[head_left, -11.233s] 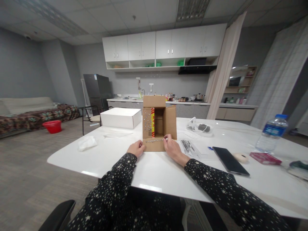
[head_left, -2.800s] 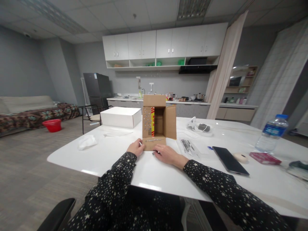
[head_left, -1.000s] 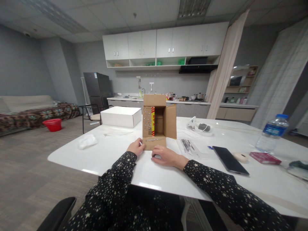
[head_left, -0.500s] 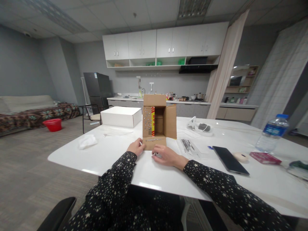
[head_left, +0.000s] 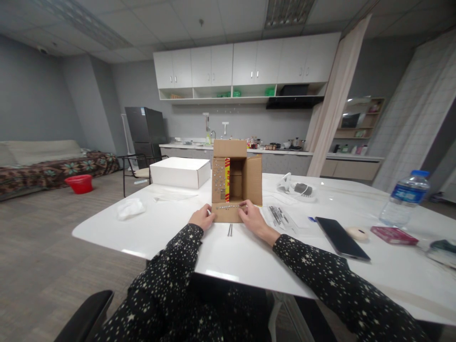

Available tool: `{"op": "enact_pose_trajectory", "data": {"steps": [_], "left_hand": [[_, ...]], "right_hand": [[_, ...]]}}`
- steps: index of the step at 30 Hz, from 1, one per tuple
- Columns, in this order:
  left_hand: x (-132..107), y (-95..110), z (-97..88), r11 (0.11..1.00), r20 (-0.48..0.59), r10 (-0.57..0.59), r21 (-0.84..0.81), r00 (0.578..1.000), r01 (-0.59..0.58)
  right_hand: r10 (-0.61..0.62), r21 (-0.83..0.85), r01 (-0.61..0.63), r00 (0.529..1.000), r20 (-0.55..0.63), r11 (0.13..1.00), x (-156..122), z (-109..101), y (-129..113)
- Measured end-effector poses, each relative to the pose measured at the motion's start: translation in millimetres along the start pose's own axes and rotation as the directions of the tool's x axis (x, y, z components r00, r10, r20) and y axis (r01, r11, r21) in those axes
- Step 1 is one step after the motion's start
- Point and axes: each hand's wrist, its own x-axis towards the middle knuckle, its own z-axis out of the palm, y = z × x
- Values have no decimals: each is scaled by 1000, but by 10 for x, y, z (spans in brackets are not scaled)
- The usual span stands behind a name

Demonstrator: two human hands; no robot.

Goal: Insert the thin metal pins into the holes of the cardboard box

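Observation:
An open cardboard box (head_left: 254,180) faces me on the table, with its flaps spread. Small silvery round heads form a row across its front flap (head_left: 224,216), and more dot the left flap. My left hand (head_left: 202,217) is closed at the left edge of the front flap, gripping the cardboard. At the right end of the row, my right hand (head_left: 252,217) has its fingers bent and pinched together. Whatever is between those fingertips is too small to make out. Two thin dark screws (head_left: 230,230) lie side by side on the table just in front of the flap.
Left of the box are a white box (head_left: 180,172) and a crumpled plastic bag (head_left: 131,209). To the right lie a clear packet of parts (head_left: 280,217), a black phone (head_left: 342,237), a dark red pack (head_left: 394,235) and a water bottle (head_left: 401,199). Behind the packet sits a white device (head_left: 299,189).
My right hand has moved up and right, from the table before the flap to the row's right end. The two screws it was covering now show. My left hand stays at the flap.

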Motion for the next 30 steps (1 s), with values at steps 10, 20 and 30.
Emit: {"op": "enact_pose_trajectory", "data": {"steps": [10,20,30], "left_hand": [[1,14,-10,1000,5,1,8,1000,-1],[-2,17,1,1000,-2,2,17,1000,-2],[0,17,0,1000,3,-7,-7,1000,7]], "right_hand": [[51,90,-56,997,56,994,1,-4,-45],[124,184,-135,990,72,973,55,54,37],[108,182,-115,993,49,976,76,26,10]]}}
